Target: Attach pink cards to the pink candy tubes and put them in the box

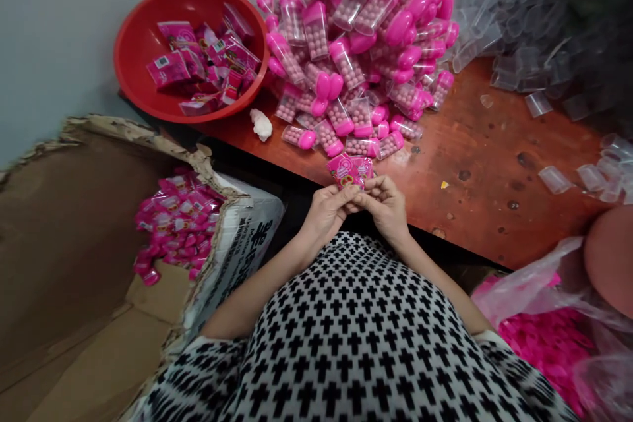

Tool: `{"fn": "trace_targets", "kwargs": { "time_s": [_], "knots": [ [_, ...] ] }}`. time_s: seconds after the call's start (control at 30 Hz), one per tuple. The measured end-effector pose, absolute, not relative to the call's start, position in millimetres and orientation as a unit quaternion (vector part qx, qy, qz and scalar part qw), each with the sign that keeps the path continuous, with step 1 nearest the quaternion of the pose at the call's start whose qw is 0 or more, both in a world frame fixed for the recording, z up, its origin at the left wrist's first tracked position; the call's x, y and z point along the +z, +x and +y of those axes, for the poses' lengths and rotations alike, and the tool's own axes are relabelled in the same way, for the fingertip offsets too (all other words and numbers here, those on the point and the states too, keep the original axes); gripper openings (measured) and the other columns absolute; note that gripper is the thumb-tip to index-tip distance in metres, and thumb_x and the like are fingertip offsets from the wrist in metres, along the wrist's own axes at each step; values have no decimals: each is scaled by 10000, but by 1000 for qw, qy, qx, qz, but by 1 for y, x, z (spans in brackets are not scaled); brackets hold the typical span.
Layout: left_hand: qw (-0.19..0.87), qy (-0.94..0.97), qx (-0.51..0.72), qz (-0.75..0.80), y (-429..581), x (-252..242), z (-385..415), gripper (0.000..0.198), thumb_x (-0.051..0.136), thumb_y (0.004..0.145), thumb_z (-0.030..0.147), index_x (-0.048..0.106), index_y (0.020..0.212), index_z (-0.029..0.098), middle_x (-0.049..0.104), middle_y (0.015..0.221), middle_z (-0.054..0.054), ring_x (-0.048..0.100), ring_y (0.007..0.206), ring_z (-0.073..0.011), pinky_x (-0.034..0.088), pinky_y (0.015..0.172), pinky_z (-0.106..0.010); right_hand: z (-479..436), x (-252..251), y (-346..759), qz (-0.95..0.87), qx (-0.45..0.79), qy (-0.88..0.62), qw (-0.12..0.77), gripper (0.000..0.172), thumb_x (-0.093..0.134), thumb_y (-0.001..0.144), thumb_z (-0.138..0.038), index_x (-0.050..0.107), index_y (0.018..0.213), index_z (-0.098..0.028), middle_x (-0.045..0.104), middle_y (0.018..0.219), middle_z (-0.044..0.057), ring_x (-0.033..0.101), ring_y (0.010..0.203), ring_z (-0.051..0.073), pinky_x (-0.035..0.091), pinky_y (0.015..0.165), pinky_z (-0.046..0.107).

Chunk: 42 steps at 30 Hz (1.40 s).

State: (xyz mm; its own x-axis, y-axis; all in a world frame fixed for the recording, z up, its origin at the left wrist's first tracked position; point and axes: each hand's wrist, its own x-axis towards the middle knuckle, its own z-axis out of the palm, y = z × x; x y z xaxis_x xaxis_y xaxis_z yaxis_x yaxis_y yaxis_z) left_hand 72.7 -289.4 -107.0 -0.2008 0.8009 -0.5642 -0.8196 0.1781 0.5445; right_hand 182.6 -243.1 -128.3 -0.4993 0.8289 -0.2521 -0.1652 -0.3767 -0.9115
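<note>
Beside a reddish-brown wooden table (487, 145), our left hand (324, 212) and right hand (388, 206) pinch a glossy pink printed sachet (345, 170) projecting forward.

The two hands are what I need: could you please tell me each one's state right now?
Left hand: closed, holding the pink packet.
Right hand: closed, holding the same pink packet.

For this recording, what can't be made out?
Head view:
Shiny pink printed packet: lower part hidden by the left hand and right hand; lettering too small to read.
Round red plastic bowl: part of its floor, hidden under pink wrapped packets.
Clear plastic tubes with pink caps: pile cut off by the top edge.
Brown cardboard box: cut off by the left edge.
Bright pink pieces: blurred, partly behind a clear plastic bag.
</note>
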Motion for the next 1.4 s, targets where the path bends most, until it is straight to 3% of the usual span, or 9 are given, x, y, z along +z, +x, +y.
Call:
{"fn": "trace_targets", "kwargs": {
  "time_s": [0.13, 0.27, 0.4, 0.63, 0.9, 1.07, 1.17, 1.3, 1.4],
  "knots": [
    [590, -2, 677, 440, 61, -100, -302, 361, 934, 541, 340, 680, 700, 140, 713, 715, -39, 664, 670, -143, 552, 686, -271, -242, -123, 173, -453, 751, -362, 315, 482, 899, 617, -426, 527, 849, -224, 702, 708, -66, 694, 589, 110, 630, 612, 263],
    [393, -21, 797, 458, 20, -93, -329, 406, 742, 762, 593, 698, 925, 224, 764, 1053, -48, 682, 1104, -207, 549, 950, -320, -239, -117, 177, -463, 742, -368, 314, 456, 875, 651, -438, 550, 885, -219, 734, 743, -37, 713, 621, 127, 619, 592, 263],
    [271, -28, 818, 507, -2, -107, -342, 520, 613, 814, 700, 699, 1002, 223, 764, 1078, -40, 687, 1085, -190, 550, 942, -297, -232, -118, 192, -479, 704, -409, 329, 372, 820, 730, -441, 580, 890, -206, 714, 698, -38, 692, 563, 115, 587, 531, 230],
    [221, 510, 485, 675, 36, -149, -289, 366, 791, 780, 383, 740, 1105, 223, 645, 1361, -126, 529, 1343, -321, 314, 1198, -495, -224, -118, 207, -498, 649, -444, 365, 335, 798, 746, -456, 613, 858, -200, 730, 699, -18, 680, 546, 113, 573, 517, 225],
    [151, 574, 365, 717, 50, -158, -273, 232, 666, 886, 359, 761, 1075, 263, 663, 1342, -90, 534, 1312, -327, 356, 1120, -505, -219, -123, 214, -531, 610, -469, 355, 310, 776, 771, -468, 636, 842, -201, 694, 677, -24, 657, 567, 112, 554, 548, 237],
    [156, 558, 426, 695, 51, -151, -276, 219, 679, 870, 355, 770, 1051, 274, 685, 1308, -77, 545, 1305, -315, 349, 1137, -495, -210, -127, 202, -546, 596, -460, 366, 368, 818, 726, -442, 638, 962, -225, 716, 885, -6, 675, 771, 125, 574, 699, 257],
    [198, 525, 482, 673, 53, -136, -281, 287, 734, 828, 372, 758, 1089, 257, 695, 1284, -98, 562, 1292, -303, 357, 1154, -468, -208, -126, 193, -481, 674, -427, 362, 477, 864, 660, -422, 592, 1003, -233, 699, 805, -40, 659, 689, 111, 568, 671, 248],
    [397, 329, 588, 623, 56, -122, -290, 485, 797, 749, 468, 728, 1164, 227, 718, 1213, -100, 680, 1084, -250, 531, 984, -372, -210, -121, 190, -446, 724, -407, 333, 516, 872, 638, -418, 574, 1015, -230, 654, 684, -80, 598, 570, 85, 532, 595, 222],
    [564, 191, 590, 545, 56, -119, -292, 428, 845, 668, 497, 783, 902, 145, 754, 878, -77, 707, 784, -182, 593, 773, -293, -208, -119, 193, -499, 712, -403, 286, 543, 862, 629, -481, 584, 1017, -224, 629, 646, -82, 560, 526, 85, 492, 547, 219]
  ]
}}
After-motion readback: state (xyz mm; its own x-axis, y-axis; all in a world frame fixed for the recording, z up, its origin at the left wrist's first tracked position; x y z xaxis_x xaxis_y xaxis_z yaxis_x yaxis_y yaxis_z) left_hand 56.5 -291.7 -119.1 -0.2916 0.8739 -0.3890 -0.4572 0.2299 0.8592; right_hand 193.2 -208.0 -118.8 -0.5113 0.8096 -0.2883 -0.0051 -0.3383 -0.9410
